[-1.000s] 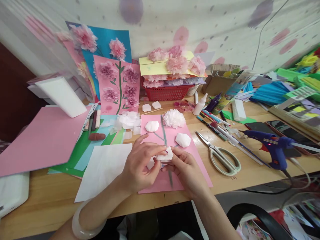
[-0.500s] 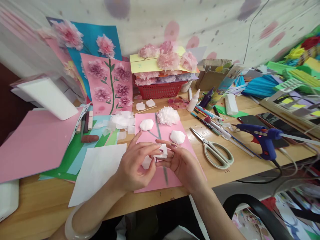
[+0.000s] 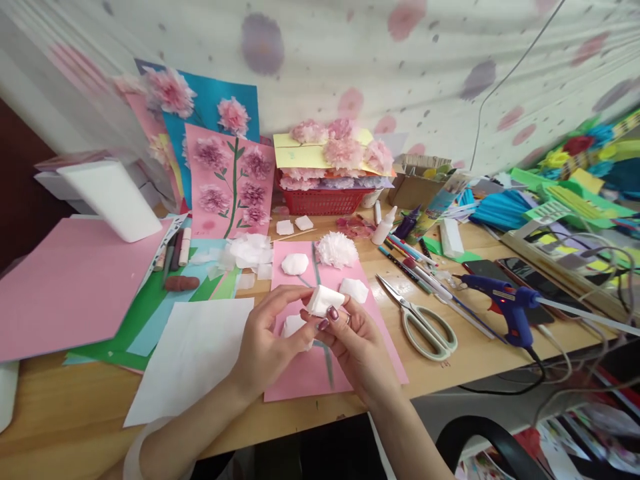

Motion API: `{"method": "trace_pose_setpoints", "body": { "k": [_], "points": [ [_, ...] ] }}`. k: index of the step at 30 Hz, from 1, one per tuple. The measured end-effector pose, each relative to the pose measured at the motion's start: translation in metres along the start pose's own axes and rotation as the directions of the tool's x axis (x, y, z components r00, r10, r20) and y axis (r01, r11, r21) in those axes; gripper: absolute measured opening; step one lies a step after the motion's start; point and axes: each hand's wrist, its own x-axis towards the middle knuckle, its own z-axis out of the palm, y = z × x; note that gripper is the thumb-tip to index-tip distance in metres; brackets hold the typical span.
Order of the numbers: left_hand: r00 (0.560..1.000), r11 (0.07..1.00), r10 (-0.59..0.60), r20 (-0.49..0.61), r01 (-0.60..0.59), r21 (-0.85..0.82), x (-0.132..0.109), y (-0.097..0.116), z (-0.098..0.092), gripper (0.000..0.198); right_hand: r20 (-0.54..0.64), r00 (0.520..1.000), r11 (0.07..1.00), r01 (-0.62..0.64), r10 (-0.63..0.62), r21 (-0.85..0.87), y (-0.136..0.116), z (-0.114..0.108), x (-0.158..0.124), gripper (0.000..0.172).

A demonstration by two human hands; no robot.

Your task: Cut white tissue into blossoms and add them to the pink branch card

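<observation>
Between the fingertips of both hands is a folded piece of white tissue paper (image 3: 326, 299). My left hand (image 3: 270, 333) pinches its left side, and my right hand (image 3: 356, 337) grips its right side with thumb and fingers. Both hover over a pink sheet (image 3: 295, 373) with a painted green stem (image 3: 327, 363). On that sheet lie a fluffy white paper flower (image 3: 338, 249), a white tissue disc (image 3: 295, 264) at upper left and another white tissue piece (image 3: 353, 289) at right. A further white piece (image 3: 293, 325) is partly hidden behind my left hand.
Scissors (image 3: 423, 327) lie right of the pink sheet, with a blue glue gun (image 3: 505, 300) and its cord beyond. White tissue scraps (image 3: 247, 250) and a white sheet (image 3: 193, 353) are at left. A red basket (image 3: 325, 201) and a glue bottle (image 3: 384, 227) stand behind.
The folded tissue is turned and now shows a longer, flatter face. My right hand has closed its thumb and fingers on it. The camera view has tilted up slightly.
</observation>
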Motion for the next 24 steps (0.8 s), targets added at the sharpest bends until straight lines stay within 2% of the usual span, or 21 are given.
{"method": "trace_pose_setpoints", "body": {
  "k": [5,10,13,17,19,20,21,22,24],
  "points": [
    [0.997,0.995,-0.066,-0.028,0.064,-0.073,-0.001,0.006,0.002,0.012,-0.027,0.997,0.997,0.078,-0.078,0.014,0.016,0.009,0.001,0.015],
    [0.992,0.983,-0.115,-0.052,0.107,-0.150,-0.003,0.009,0.003,0.013,-0.116,0.981,0.987,0.158,-0.158,-0.009,0.028,0.019,0.003,0.010],
    [0.984,0.967,-0.151,-0.091,0.128,-0.223,-0.003,0.009,0.004,0.015,-0.157,0.963,0.973,0.203,-0.218,-0.106,0.035,0.024,0.005,0.012],
    [0.971,0.929,-0.218,-0.100,0.175,-0.326,-0.004,0.008,0.005,0.014,-0.192,0.930,0.906,0.232,-0.313,-0.353,0.037,0.025,0.007,0.015],
    [0.953,0.880,-0.294,-0.068,0.242,-0.409,-0.002,0.006,0.005,0.014,-0.141,0.921,0.807,0.234,-0.363,-0.542,0.028,0.017,0.005,0.016],
    [0.937,0.831,-0.345,-0.046,0.283,-0.479,0.000,0.004,0.004,0.014,-0.103,0.913,0.721,0.238,-0.394,-0.651,0.020,0.008,0.002,0.017],
    [0.915,0.758,-0.402,-0.016,0.323,-0.567,0.003,0.003,0.003,0.014,-0.065,0.900,0.599,0.231,-0.431,-0.767,0.011,-0.003,-0.002,0.017],
    [0.887,0.657,-0.461,0.023,0.359,-0.663,0.006,0.001,0.002,0.013,-0.043,0.861,0.448,0.221,-0.508,-0.867,0.000,-0.016,-0.008,0.018],
    [0.818,0.419,-0.564,0.109,0.398,-0.816,0.012,-0.002,0.000,0.009,-0.033,0.788,0.136,0.066,-0.615,-0.988,-0.022,-0.050,-0.023,0.022]
  ]
}}
